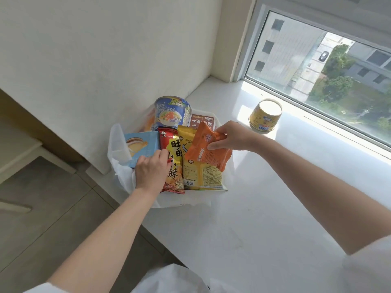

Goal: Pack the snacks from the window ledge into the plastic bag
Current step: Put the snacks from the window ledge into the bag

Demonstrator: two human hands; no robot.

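A white plastic bag (pixel 118 149) lies open on the white window ledge (pixel 264 197), at its left end. Inside it are a blue noodle cup (pixel 172 112), a light blue snack box (pixel 141 148), a red snack packet (pixel 173 157), a yellow packet (pixel 201 176) and a brown box (pixel 202 120). My right hand (pixel 234 136) pinches an orange snack packet (pixel 208 150) just above the bag's contents. My left hand (pixel 152 169) rests on the red packet and the blue box with curled fingers. A yellow can (pixel 265 117) stands alone on the ledge by the window.
A white wall rises behind the bag. The window glass (pixel 317 66) runs along the ledge's right side. Left of the ledge the floor drops away, with a beige furniture edge (pixel 25 153) beside it.
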